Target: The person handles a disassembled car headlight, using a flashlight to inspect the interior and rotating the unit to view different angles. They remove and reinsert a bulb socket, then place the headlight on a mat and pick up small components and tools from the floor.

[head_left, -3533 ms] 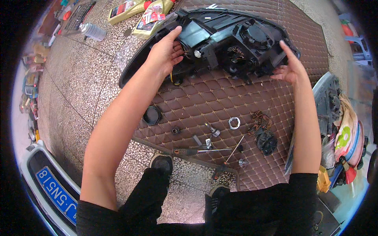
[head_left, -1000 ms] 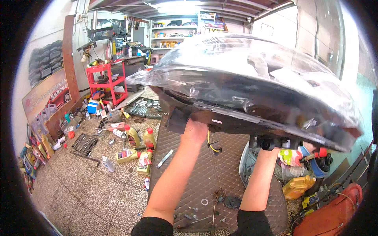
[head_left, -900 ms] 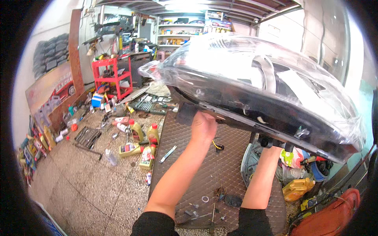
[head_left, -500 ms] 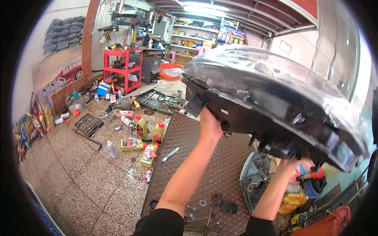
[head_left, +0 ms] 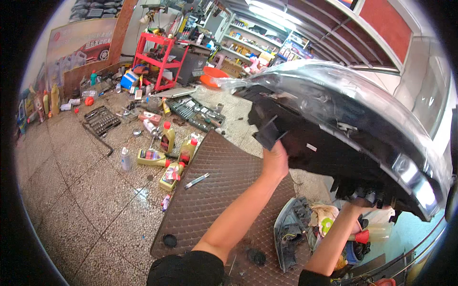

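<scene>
Both my hands hold up a large car headlight (head_left: 329, 148) with a black housing and clear plastic film over its lens. My left hand (head_left: 275, 161) grips the lower edge beside a square black tab; the fingers are partly hidden behind the housing. Under the right part, my right hand (head_left: 359, 209) supports the housing near its black fittings, with most fingers out of sight. Below, another headlight (head_left: 287, 236) without film lies on the quilted brown mat (head_left: 224, 176), near round black caps (head_left: 169, 240).
Oil bottles (head_left: 167, 138) stand and lie left of the mat, with a spray can (head_left: 125, 159) nearby. Open tool cases (head_left: 193, 112) lie farther back, before a red cart (head_left: 155, 57). Rags and a red funnel (head_left: 361, 236) sit at the right.
The headlight tilts more steeply, its right end lower in the picture, and both hands have shifted rightward with it. The whole view has also turned. The hold stays the same.
</scene>
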`<action>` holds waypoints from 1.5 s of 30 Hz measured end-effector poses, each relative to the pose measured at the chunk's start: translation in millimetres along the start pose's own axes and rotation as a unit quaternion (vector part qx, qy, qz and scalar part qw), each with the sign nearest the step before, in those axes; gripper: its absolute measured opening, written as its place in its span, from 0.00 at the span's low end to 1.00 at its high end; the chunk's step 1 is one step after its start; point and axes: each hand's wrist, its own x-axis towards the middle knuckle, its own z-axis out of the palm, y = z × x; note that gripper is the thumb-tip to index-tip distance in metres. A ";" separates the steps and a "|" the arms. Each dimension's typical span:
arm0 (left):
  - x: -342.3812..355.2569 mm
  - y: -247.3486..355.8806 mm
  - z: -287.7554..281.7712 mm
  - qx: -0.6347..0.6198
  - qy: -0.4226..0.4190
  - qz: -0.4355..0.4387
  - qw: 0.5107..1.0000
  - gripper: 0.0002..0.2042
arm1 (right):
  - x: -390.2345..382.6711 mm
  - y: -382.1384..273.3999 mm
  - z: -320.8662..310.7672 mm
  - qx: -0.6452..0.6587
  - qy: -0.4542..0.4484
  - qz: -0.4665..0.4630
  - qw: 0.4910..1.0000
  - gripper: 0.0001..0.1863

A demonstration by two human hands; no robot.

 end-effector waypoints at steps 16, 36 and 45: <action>19.1 57.9 -7.2 0.138 -0.067 0.139 0.978 0.35 | -53.4 -73.1 -15.6 -0.115 -0.036 0.099 0.988 0.22; 22.9 33.2 -25.0 0.036 0.052 -0.139 0.988 0.38 | 93.8 -8.9 73.5 -0.470 0.055 0.119 0.873 0.31; 41.2 15.9 -89.3 0.078 0.204 -0.270 0.938 0.25 | 110.6 54.7 5.1 -0.543 0.183 0.362 0.736 0.38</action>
